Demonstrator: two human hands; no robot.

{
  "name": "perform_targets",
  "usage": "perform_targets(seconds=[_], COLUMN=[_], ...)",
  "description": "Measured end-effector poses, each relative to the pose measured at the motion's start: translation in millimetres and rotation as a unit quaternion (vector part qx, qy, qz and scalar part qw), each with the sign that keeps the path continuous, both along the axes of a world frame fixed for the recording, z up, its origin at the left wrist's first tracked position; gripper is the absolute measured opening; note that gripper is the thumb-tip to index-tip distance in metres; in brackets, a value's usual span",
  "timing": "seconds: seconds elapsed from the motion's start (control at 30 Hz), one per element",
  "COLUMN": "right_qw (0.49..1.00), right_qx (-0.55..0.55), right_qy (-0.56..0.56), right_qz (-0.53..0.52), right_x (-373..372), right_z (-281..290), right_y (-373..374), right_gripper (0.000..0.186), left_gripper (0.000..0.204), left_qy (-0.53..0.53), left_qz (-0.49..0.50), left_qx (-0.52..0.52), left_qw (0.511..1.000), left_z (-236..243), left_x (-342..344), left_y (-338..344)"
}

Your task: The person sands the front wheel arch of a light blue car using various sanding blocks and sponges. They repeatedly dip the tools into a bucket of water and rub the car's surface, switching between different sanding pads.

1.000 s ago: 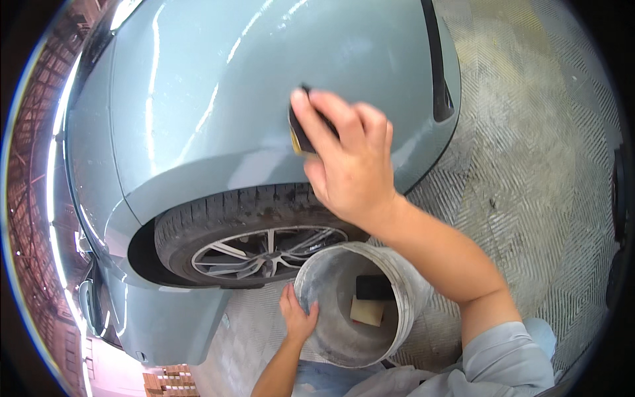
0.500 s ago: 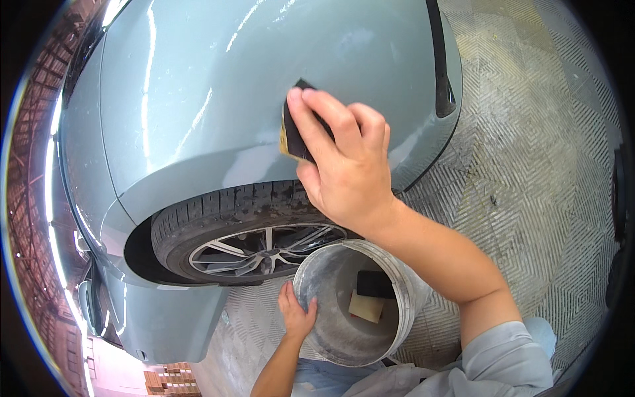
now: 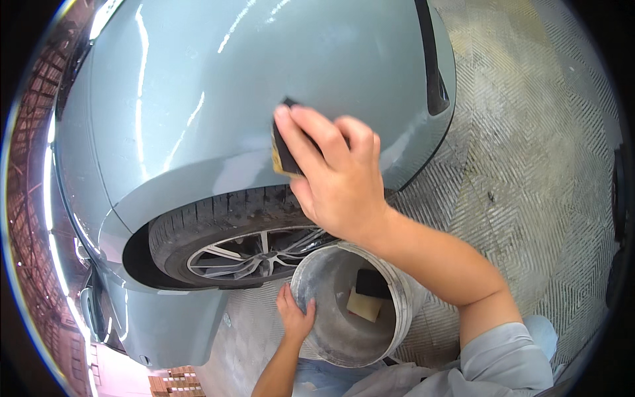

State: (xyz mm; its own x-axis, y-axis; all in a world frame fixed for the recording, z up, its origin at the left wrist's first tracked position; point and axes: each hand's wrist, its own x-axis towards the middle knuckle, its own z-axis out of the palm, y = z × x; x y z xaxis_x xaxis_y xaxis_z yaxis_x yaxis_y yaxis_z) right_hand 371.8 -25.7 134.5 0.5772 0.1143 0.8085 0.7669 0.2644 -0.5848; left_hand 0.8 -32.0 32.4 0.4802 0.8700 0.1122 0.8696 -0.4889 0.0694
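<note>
My right hand [image 3: 334,172] grips a black block [image 3: 286,139] with a yellowish edge against the grey-blue car body [image 3: 357,59], just above the wheel arch. Below, my left hand [image 3: 297,311] grips the side of a worn grey bucket [image 3: 317,344], fingers curled at its left edge. Inside the bucket lie another black block [image 3: 372,283] and a cream-coloured pad [image 3: 364,308]. The tyre [image 3: 198,221] and its spoked rim [image 3: 231,255] sit in the arch, partly hidden behind my right arm and the bucket.
A patterned floor [image 3: 516,152] stretches to the right of the car, with dark objects [image 3: 616,192] at the far right edge. Stacked wooden pieces [image 3: 178,380] show at the lower left. The car's side and mirror curve down the left of the view.
My right hand and its block have moved slightly left and, since half a second ago, downward on the panel. My left hand and the bucket have hardly moved.
</note>
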Motion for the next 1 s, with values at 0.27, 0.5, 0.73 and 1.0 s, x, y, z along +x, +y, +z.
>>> perform_targets(seconds=[0.27, 0.5, 0.73, 1.0], right_qw=[0.994, 0.998, 0.999, 0.998], right_qx=[0.032, -0.048, -0.019, -0.058], right_qy=[0.057, 0.027, -0.039, 0.014], right_qz=[-0.085, 0.037, 0.002, -0.037], right_x=[28.5, 11.9, 6.4, 22.9], right_z=[-1.5, -6.2, -4.8, 1.1], right_y=[-6.7, -3.3, 1.0, 1.2], right_gripper=[0.079, 0.076, 0.076, 0.07], left_gripper=[0.083, 0.083, 0.084, 0.083], left_qy=[0.012, 0.012, 0.009, 0.011], left_qz=[-0.007, -0.009, -0.015, -0.02], left_qx=[0.001, 0.001, -0.004, 0.003], left_qw=[1.0, 1.0, 1.0, 1.0], left_z=[-0.2, -2.1, -2.1, 0.4], left_x=[-2.2, -4.4, -3.1, -0.7], left_y=[1.0, 2.6, 2.8, 1.6])
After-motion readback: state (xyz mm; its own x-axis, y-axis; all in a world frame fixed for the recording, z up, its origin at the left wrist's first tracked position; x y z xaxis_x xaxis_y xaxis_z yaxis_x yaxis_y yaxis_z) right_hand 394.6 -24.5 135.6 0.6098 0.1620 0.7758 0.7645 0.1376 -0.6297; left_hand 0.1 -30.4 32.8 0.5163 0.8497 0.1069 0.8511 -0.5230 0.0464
